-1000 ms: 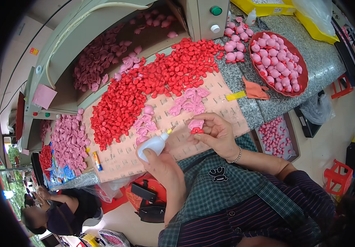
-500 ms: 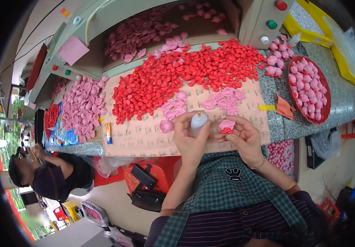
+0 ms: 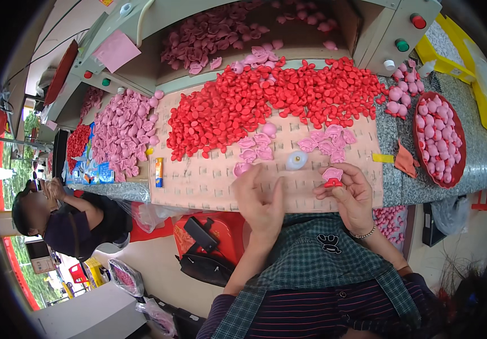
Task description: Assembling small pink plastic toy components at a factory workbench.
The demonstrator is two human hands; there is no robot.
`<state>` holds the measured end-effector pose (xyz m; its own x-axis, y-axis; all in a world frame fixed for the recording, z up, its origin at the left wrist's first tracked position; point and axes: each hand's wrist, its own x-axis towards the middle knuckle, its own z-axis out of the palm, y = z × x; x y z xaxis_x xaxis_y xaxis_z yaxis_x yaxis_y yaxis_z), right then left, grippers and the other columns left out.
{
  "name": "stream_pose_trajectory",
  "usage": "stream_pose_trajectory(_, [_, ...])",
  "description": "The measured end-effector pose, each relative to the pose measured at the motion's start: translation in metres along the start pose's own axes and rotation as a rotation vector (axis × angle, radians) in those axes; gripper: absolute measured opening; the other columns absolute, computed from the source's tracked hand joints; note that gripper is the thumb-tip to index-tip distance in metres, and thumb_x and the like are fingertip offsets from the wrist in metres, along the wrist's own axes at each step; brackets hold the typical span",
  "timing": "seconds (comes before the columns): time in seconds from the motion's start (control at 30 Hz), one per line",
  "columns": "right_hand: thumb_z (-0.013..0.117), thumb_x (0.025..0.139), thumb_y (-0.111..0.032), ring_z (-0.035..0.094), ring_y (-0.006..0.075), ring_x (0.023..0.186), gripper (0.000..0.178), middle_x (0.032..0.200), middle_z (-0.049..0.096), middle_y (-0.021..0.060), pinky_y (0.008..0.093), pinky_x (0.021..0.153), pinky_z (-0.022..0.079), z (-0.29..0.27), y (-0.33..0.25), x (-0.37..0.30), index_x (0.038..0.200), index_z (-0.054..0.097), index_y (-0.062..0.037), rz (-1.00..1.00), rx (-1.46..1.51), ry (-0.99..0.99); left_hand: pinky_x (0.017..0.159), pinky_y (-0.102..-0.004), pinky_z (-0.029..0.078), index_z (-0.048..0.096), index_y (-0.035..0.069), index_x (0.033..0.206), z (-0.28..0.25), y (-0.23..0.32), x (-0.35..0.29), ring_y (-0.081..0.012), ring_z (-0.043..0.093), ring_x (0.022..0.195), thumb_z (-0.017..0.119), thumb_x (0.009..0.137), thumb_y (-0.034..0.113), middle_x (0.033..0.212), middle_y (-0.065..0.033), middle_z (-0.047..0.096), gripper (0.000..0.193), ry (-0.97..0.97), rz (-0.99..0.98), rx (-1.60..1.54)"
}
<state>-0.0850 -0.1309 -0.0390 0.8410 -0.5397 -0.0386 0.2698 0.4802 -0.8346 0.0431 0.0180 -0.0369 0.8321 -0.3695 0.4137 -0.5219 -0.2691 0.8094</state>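
Observation:
My right hand (image 3: 355, 198) pinches a small pink shell-shaped piece (image 3: 332, 174) with a red oval piece (image 3: 333, 183) at its lower end. My left hand (image 3: 259, 198), smeared by motion, has thumb and fingers apart and appears to hold nothing. Its fingertips are beside a rounded pink piece (image 3: 243, 168) and partly cover it. A whitish squeeze bottle (image 3: 296, 160) with a small tip stands on the mat between the hands. Beyond it lie a few pink shell pieces (image 3: 328, 142) and another small pink group (image 3: 256, 148).
A large heap of red pieces (image 3: 221, 113) covers the far side of the peach mat (image 3: 209, 189). Pink pieces (image 3: 122, 127) are heaped at left. At right is a red basket (image 3: 420, 135) of pink balls. Another person (image 3: 77, 220) sits at the far left.
My left hand has let go of the squeeze bottle, which now stands on the mat, and has moved toward the rounded pink piece. My right hand still holds the pink and red pieces.

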Motion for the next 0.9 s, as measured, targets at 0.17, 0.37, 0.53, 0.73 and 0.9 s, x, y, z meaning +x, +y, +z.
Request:
stream_pose_trajectory(0.17, [0.063,0.094,-0.007,0.070,0.0309,0.098,0.045,0.129,0.058,0.0242,0.0385,0.083,0.059,-0.002,0.001,0.001,0.134,0.043,0.0029,-0.002,0.018,-0.029,0.092,-0.0428,0.040,0.062,0.002,0.113,-0.016,-0.017,0.016,-0.0310,0.052,0.105,0.080,0.072,0.004,0.112,-0.0142,0.056,0.045,0.187,0.157,0.469])
stream_pose_trajectory(0.37, [0.063,0.093,-0.006,0.070,0.0314,0.099,0.046,0.128,0.059,0.0243,0.0385,0.083,0.059,-0.002,0.002,0.001,0.134,0.043,0.0028,-0.021,0.028,-0.043,0.088,-0.0409,0.037,0.067,0.012,0.099,-0.009,-0.011,0.013,-0.0277,0.054,0.100,0.085,0.071,0.021,0.100,-0.0044,0.063,0.034,0.188,0.219,0.710])
stream_pose_trajectory(0.53, [0.063,0.093,-0.007,0.070,0.0312,0.098,0.046,0.128,0.059,0.0244,0.0376,0.081,0.058,-0.003,0.001,0.000,0.134,0.044,0.0024,-0.008,0.043,-0.034,0.083,-0.0389,0.036,0.063,0.010,0.093,-0.010,-0.008,0.002,-0.0278,0.056,0.094,0.088,0.067,0.024,0.096,-0.0038,0.064,0.038,0.048,0.171,0.589])
stream_pose_trajectory(0.73, [0.064,0.094,-0.011,0.070,0.0291,0.094,0.050,0.128,0.059,0.0242,0.0357,0.080,0.057,-0.007,0.001,-0.003,0.138,0.044,0.0007,0.048,0.134,-0.039,0.088,-0.0433,0.043,0.063,0.003,0.100,-0.018,-0.004,-0.001,-0.0306,0.058,0.096,0.080,0.076,0.011,0.101,-0.0110,0.065,0.031,-0.026,0.215,0.342])
stream_pose_trajectory(0.9, [0.062,0.095,-0.013,0.069,0.0269,0.092,0.052,0.128,0.059,0.0239,0.0363,0.081,0.057,-0.006,0.003,-0.005,0.141,0.042,-0.0001,0.089,0.200,-0.100,0.091,-0.0439,0.047,0.065,0.000,0.112,-0.043,-0.007,0.017,-0.0328,0.059,0.102,0.072,0.078,-0.002,0.110,-0.0152,0.064,0.034,-0.364,0.336,0.360])
